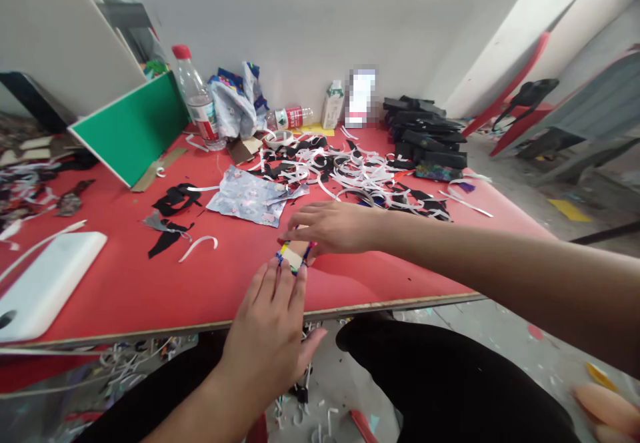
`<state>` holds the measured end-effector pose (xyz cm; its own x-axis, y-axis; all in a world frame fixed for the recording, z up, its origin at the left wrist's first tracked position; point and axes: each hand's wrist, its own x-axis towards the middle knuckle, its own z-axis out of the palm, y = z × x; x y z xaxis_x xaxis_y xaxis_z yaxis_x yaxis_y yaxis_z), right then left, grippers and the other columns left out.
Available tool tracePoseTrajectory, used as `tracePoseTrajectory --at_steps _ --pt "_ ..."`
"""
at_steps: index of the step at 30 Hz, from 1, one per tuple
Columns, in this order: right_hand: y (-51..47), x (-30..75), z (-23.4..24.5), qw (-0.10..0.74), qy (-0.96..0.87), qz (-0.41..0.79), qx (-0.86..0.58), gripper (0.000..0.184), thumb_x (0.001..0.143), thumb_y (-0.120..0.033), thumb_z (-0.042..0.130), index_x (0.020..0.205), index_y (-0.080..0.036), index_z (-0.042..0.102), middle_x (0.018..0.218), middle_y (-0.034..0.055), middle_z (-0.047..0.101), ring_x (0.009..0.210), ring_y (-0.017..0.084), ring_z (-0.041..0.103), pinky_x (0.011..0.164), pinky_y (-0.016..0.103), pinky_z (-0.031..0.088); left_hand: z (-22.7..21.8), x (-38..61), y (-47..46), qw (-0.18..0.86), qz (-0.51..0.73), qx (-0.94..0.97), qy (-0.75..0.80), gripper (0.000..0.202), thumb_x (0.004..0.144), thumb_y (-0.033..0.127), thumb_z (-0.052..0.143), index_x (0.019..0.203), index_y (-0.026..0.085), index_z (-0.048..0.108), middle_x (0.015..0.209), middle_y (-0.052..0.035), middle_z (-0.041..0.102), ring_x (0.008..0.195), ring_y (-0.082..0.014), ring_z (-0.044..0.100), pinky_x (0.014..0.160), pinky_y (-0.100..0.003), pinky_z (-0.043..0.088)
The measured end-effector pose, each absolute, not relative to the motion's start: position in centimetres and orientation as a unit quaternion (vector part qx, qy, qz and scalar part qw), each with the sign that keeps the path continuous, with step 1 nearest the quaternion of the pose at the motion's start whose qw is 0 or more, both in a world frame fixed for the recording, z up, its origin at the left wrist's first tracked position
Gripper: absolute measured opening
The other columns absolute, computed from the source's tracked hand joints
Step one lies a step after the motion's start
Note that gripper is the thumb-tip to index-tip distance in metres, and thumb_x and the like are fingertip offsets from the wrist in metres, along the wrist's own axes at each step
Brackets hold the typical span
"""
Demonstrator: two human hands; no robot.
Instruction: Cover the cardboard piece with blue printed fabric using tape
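Note:
A small tan cardboard piece (296, 253) with bright multicoloured material along its edges lies on the red tabletop near the front. My left hand (273, 316) comes from the near side, its fingers stretched out and their tips pressing the piece's near edge; its thumb stands apart. From the right, my right hand (327, 226) reaches across, fingers bent over the far edge and thumb by the right side, holding the piece between them. Its fingers partly cover the far part. Just beyond lies a pale blue patterned sheet (253, 196), wrinkled and flat.
White strips and black scraps (350, 169) are heaped behind my hands. A stack of black pieces (425, 133) stands at back right. A clear bottle (203, 109), a green board (135, 129) and a white device (55, 283) are on the left. The table's front edge (350, 309) runs above my legs.

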<state>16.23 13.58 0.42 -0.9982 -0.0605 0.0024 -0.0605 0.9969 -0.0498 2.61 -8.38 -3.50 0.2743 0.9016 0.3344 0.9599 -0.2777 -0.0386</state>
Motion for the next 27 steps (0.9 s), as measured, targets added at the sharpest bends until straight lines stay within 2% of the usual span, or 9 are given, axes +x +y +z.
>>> tracePoseTrajectory --at_steps 3,5,7,9,13,16,19,22,27 --pt "13.0 16.7 -0.5 0.041 -0.997 0.059 -0.020 0.051 0.096 -0.041 0.074 0.139 -0.016 0.064 0.129 0.0138 0.071 0.115 0.029 0.066 0.101 0.046 0.053 -3.3 0.7 -7.9 0.079 -0.220 -0.779 -0.581 0.066 0.099 0.048 0.060 0.141 -0.002 0.058 0.139 -0.0297 0.065 0.129 -0.0419 0.063 0.102 -0.056 0.056" --pt "12.7 16.8 -0.9 0.064 -0.993 0.089 -0.042 0.048 0.095 -0.043 0.075 0.134 -0.017 0.066 0.128 0.0131 0.071 0.114 0.029 0.066 0.101 0.045 0.052 -3.1 -0.8 -7.1 0.050 -0.283 -0.735 -0.614 0.048 0.103 0.040 0.055 0.132 0.003 0.063 0.126 -0.0248 0.070 0.115 -0.0347 0.068 0.094 -0.050 0.059" --pt "12.6 16.5 -1.2 0.084 -0.989 0.113 -0.045 0.047 0.093 -0.047 0.077 0.128 -0.017 0.067 0.125 0.0131 0.071 0.112 0.029 0.067 0.100 0.045 0.053 -2.8 -1.9 -6.2 0.006 -0.314 -0.681 -0.661 0.028 0.103 0.034 0.054 0.111 0.012 0.069 0.105 -0.0159 0.073 0.098 -0.0296 0.070 0.085 -0.045 0.059" --pt "12.7 16.0 -1.6 0.110 -0.985 0.125 -0.047 0.048 0.091 -0.051 0.078 0.123 -0.017 0.065 0.119 0.0134 0.072 0.107 0.029 0.068 0.095 0.045 0.055 -2.6 -2.5 -5.3 -0.049 -0.336 -0.634 -0.695 0.022 0.103 0.032 0.053 0.102 0.016 0.068 0.096 -0.0113 0.073 0.092 -0.0276 0.069 0.082 -0.043 0.057" --pt "12.7 15.2 -2.6 0.216 -0.970 0.098 -0.043 0.047 0.094 -0.051 0.070 0.123 -0.015 0.061 0.103 0.0128 0.076 0.093 0.028 0.072 0.083 0.043 0.057 -2.2 -2.2 -4.2 -0.176 -0.419 -0.546 -0.704 0.032 0.103 0.041 0.054 0.120 0.016 0.066 0.101 -0.0107 0.075 0.093 -0.0263 0.070 0.081 -0.039 0.054" --pt "11.5 14.9 -2.7 0.323 -0.942 0.071 -0.050 0.046 0.096 -0.048 0.068 0.124 -0.013 0.059 0.101 0.0137 0.077 0.090 0.027 0.073 0.078 0.039 0.058 -1.7 -1.3 -3.9 -0.278 -0.505 -0.499 -0.647 0.039 0.107 0.050 0.048 0.103 0.018 0.070 0.087 -0.0065 0.073 0.079 -0.0216 0.067 0.071 -0.032 0.051" --pt "9.5 14.8 -1.6 0.400 -0.908 0.051 -0.113 0.047 0.095 -0.048 0.070 0.127 -0.015 0.058 0.107 0.0147 0.077 0.090 0.027 0.073 0.079 0.040 0.059 -1.2 -0.1 -3.6 -0.296 -0.584 -0.466 -0.595 0.046 0.108 0.054 0.044 0.089 0.020 0.069 0.080 -0.0054 0.072 0.072 -0.0194 0.064 0.067 -0.030 0.051" --pt "8.2 14.8 -0.7 0.426 -0.888 0.044 -0.170 0.048 0.095 -0.047 0.070 0.130 -0.017 0.057 0.108 0.0141 0.077 0.090 0.028 0.072 0.079 0.041 0.059 -1.1 0.7 -2.8 -0.281 -0.611 -0.456 -0.582 0.042 0.108 0.051 0.046 0.096 0.020 0.070 0.086 -0.0060 0.075 0.073 -0.0187 0.067 0.068 -0.029 0.053" --pt "8.7 15.3 -1.7 0.397 -0.893 0.020 -0.213 0.050 0.098 -0.046 0.067 0.139 -0.018 0.056 0.120 0.0169 0.076 0.105 0.033 0.073 0.090 0.049 0.059 -2.0 1.0 -0.9 -0.369 -0.633 -0.413 -0.541 0.038 0.103 0.053 0.058 0.100 0.017 0.072 0.086 -0.0060 0.075 0.075 -0.0196 0.070 0.071 -0.029 0.056"
